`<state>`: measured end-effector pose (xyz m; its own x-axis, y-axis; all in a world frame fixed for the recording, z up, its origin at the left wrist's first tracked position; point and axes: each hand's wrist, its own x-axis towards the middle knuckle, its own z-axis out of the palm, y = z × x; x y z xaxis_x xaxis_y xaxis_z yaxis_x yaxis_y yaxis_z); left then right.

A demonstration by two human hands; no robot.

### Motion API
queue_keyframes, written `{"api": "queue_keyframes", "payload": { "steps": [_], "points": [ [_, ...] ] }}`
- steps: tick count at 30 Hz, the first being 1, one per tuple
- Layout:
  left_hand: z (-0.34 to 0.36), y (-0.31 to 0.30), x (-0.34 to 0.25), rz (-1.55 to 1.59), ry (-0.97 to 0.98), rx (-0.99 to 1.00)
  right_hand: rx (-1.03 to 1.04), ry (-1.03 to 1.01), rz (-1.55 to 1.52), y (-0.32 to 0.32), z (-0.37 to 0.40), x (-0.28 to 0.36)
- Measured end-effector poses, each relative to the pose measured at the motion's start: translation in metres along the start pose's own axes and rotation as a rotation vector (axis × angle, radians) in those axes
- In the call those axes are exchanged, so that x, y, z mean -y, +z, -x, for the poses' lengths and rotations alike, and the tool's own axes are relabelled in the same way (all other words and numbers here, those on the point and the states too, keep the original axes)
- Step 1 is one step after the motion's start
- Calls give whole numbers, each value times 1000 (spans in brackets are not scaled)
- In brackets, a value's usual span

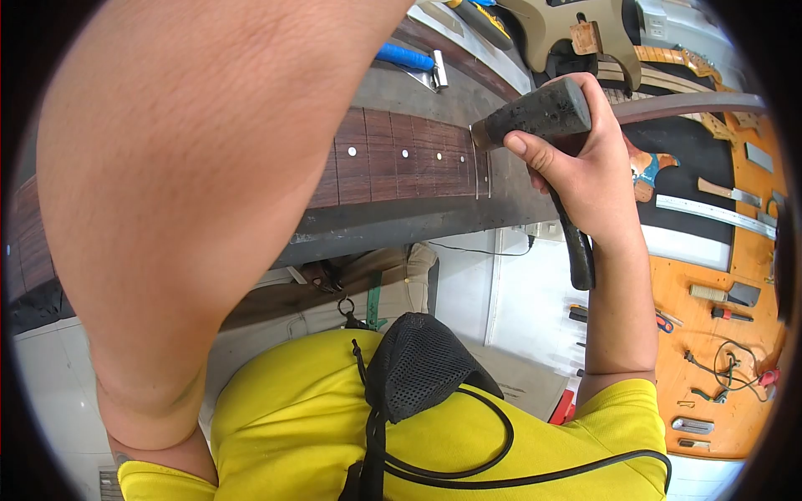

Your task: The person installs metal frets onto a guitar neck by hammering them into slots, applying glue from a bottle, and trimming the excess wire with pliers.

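Note:
My right hand is closed around a hammer. The dark head rests at the narrow end of a rosewood fretboard, and the black handle hangs down below my fist. The fretboard has white dot inlays and metal frets and lies along a dark workbench. My left forearm fills the left of the view and runs up out of the top edge. Its hand is out of sight.
A blue-handled tool lies on the bench beyond the fretboard. An olive guitar body and guitar necks lie further back. An orange board holds several hand tools and a metal ruler. A black mesh pouch with a cable hangs on my yellow shirt.

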<state>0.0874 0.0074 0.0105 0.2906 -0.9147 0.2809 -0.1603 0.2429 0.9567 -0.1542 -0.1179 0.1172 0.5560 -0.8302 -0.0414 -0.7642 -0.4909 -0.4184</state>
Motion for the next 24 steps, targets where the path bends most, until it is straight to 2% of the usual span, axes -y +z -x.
{"api": "queue_keyframes", "payload": {
  "steps": [24],
  "points": [
    [6,-7,13,22,24,-33,-5,-1,19,1,1,2]
  ]
}}
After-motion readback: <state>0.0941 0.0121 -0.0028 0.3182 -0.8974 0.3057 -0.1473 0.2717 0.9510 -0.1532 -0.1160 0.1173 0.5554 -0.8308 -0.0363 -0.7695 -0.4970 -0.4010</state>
